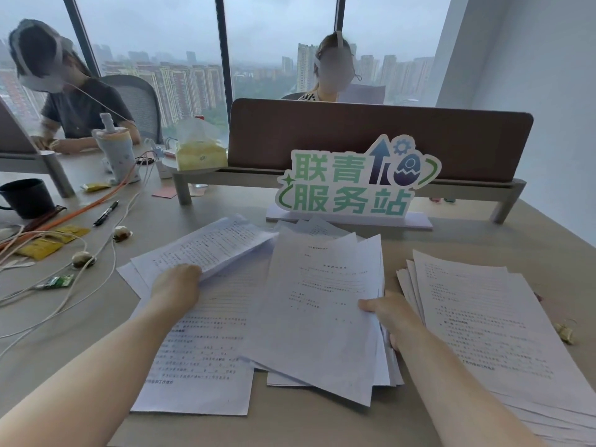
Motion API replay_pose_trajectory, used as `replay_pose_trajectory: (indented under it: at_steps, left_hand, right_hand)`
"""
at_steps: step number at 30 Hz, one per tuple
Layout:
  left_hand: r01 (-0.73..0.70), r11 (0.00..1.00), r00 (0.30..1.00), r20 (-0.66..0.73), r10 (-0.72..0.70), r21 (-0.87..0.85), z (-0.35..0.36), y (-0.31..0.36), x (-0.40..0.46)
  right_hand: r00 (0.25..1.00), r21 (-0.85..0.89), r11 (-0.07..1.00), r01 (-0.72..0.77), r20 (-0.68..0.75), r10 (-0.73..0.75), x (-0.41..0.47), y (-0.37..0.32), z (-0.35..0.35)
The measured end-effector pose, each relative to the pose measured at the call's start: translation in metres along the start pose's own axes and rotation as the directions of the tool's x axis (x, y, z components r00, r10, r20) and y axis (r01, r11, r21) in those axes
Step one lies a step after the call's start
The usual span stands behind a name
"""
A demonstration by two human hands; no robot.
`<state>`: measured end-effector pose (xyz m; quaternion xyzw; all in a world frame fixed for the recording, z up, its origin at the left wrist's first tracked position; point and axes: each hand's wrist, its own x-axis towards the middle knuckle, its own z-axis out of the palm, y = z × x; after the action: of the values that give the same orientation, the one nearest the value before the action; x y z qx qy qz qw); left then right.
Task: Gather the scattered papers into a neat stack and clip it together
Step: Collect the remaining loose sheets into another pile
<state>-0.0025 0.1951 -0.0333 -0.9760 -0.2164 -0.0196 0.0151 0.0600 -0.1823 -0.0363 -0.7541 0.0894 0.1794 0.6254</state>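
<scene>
White printed paper sheets [309, 304] lie spread in loose piles on the pale worktop [322, 421], still being gathered. The left hand [175, 285] grips one bundle's edge; the right hand [392, 312] pinches the middle pile. Next, I think, the piles must be slid together and squared.

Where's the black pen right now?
In the head view, the black pen lies on the desk at the left, beside the orange cable and right of the black mug, beyond the scattered papers.
</scene>
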Motion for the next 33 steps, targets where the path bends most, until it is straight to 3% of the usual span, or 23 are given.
replay_pose_trajectory:
  at_steps: [5, 11, 21, 28, 33]
  left_hand:
    - [0.05, 0.97, 0.995, -0.069, -0.068, -0.238, -0.011, 0.02, -0.012]
    - [-0.128, 0.891, 0.979, -0.197, 0.044, -0.436, -0.039, 0.079, -0.039]
    - [-0.344, 0.752, 0.924, -0.061, 0.376, -0.562, -0.022, 0.174, -0.096]
    - [-0.316, 0.776, 0.905, 0.072, 0.419, -0.546, -0.018, 0.211, -0.118]
    - [-0.323, 0.757, 0.895, 0.076, 0.439, -0.569, -0.015, 0.214, -0.125]
  right_hand:
    - [1.0, 0.041, 0.999, -0.013, -0.001, 0.013, -0.004, 0.001, 0.003]
    - [1.0, 0.02, 1.0, -0.016, -0.011, 0.016, -0.009, 0.0, 0.004]
    - [0.993, 0.099, 0.991, -0.093, -0.06, 0.099, -0.018, 0.001, 0.004]
    - [0.997, 0.053, 0.995, -0.08, 0.01, 0.08, -0.021, -0.004, 0.005]
    - [0.997, -0.044, 0.997, -0.065, -0.033, 0.064, -0.014, 0.002, 0.006]
